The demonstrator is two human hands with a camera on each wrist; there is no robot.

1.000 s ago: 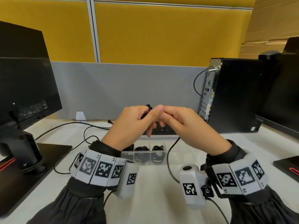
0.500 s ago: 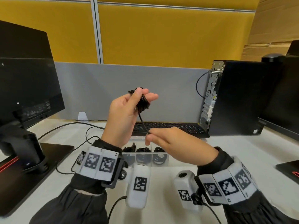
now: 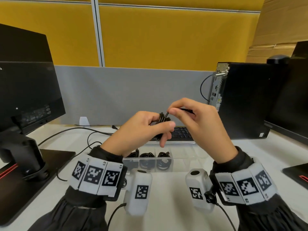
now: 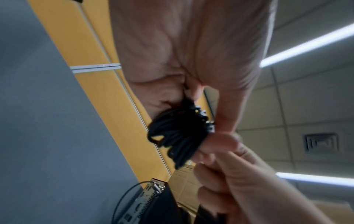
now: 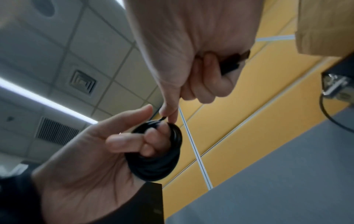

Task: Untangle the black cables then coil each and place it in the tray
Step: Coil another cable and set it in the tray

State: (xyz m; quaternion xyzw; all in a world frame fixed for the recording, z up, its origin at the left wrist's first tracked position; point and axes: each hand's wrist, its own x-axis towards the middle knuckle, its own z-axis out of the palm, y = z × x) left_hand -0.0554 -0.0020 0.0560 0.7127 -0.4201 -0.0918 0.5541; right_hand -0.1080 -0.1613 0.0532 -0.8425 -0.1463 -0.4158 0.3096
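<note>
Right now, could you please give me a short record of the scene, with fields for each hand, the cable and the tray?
left hand: holds the coiled black cable, loops wound round its fingers
right hand: pinches the cable's free end beside the coil, plug end in its curled fingers
clear plastic compartment tray: on the white desk, below the hands
coiled black cables in the tray: at least two, in neighbouring compartments
black keyboard: behind the tray

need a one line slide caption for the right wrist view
Left hand holds a coiled black cable while the right hand pinches its free end.
</note>
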